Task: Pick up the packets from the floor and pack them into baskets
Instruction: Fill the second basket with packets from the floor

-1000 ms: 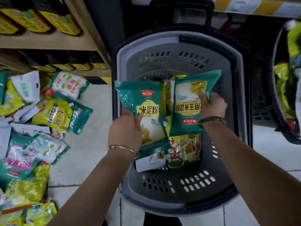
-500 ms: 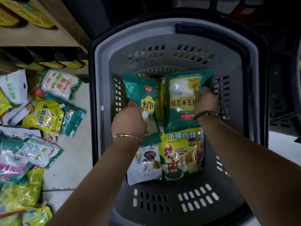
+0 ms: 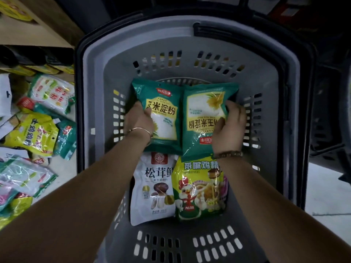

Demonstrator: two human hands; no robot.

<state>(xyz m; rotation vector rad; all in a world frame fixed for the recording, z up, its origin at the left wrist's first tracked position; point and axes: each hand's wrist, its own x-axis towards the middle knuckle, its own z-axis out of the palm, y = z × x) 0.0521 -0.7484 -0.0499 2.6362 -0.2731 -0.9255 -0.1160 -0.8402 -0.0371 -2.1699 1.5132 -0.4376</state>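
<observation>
A grey plastic basket (image 3: pixel 191 37) fills the middle of the view. Inside it, my left hand (image 3: pixel 139 120) grips the left edge of a green starch packet (image 3: pixel 163 114). My right hand (image 3: pixel 228 128) holds a second green starch packet (image 3: pixel 204 118), turned upside down, right beside the first. Both packets lie low in the far half of the basket. Nearer to me on the basket floor lie a white mushroom packet (image 3: pixel 152 188) and a yellow-green chicken seasoning packet (image 3: pixel 199 188).
Several loose packets (image 3: pixel 36 133) are heaped on the tiled floor left of the basket. A wooden shelf (image 3: pixel 28 33) with yellow packets stands at the upper left. Another dark basket (image 3: pixel 330 114) is at the right edge.
Both hands have lowered the two green packets from above the basket rim down into its far half. The view has closed in on the basket.
</observation>
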